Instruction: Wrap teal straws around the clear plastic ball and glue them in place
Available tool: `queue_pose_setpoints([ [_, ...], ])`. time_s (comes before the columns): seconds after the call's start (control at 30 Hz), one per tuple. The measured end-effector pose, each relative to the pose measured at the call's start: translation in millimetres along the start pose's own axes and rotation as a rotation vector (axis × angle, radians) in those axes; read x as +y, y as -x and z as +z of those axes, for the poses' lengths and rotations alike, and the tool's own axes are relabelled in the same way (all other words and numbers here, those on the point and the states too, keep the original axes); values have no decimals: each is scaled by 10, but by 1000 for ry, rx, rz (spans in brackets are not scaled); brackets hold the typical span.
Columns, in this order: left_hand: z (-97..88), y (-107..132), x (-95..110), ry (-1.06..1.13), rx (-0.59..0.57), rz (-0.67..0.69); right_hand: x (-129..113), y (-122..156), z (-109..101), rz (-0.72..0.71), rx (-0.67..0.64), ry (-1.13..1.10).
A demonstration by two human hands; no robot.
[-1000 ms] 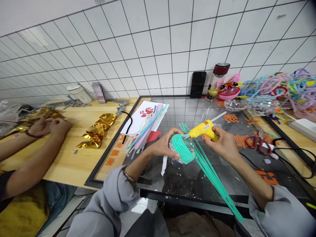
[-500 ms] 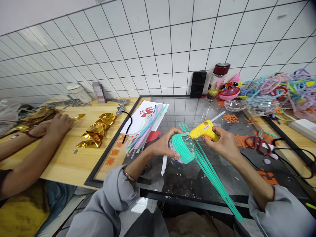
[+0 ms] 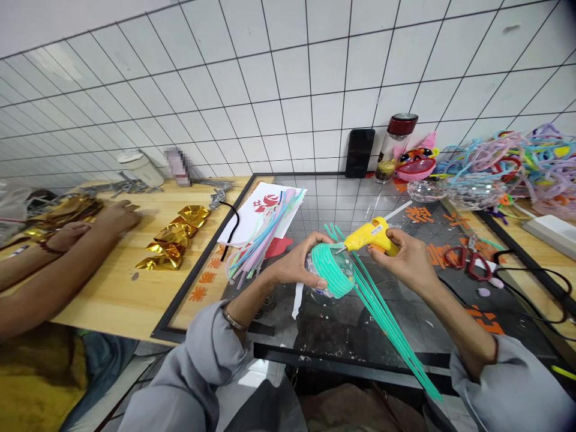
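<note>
My left hand (image 3: 294,266) is closed around a clear round ball (image 3: 330,270) partly wrapped in teal pipe cleaners. Long loose teal pipe cleaners (image 3: 389,327) trail from it down toward the lower right. My right hand (image 3: 407,259) grips a yellow hot glue gun (image 3: 371,236), with its nozzle touching the top of the wrapped ball. Both are held above the glass-topped table (image 3: 346,327).
A bundle of pastel pipe cleaners (image 3: 261,237) lies on white paper to the left. Red scissors (image 3: 463,262) and a black cable lie to the right. A jar (image 3: 393,147), a phone (image 3: 360,153) and a colourful pipe-cleaner heap (image 3: 517,159) line the wall. Another person's hands (image 3: 90,225) work gold foil (image 3: 173,240) on the wooden table.
The glue gun nozzle stays at the ball with small shifts. The other person's hands have parted, one reaching further along the wooden table toward the foil.
</note>
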State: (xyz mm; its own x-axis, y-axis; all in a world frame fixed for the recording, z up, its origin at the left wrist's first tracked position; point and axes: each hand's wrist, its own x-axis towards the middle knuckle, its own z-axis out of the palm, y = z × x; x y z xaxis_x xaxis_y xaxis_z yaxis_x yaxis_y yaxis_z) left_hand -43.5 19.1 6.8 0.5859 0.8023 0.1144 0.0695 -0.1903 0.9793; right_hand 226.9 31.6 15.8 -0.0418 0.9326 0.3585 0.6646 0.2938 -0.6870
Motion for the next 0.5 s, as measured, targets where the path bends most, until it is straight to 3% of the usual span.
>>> queue_pose_setpoints([
  [0.5,8,-8,3,1,-9,-1,-11,0,-18,13,-43,17],
])
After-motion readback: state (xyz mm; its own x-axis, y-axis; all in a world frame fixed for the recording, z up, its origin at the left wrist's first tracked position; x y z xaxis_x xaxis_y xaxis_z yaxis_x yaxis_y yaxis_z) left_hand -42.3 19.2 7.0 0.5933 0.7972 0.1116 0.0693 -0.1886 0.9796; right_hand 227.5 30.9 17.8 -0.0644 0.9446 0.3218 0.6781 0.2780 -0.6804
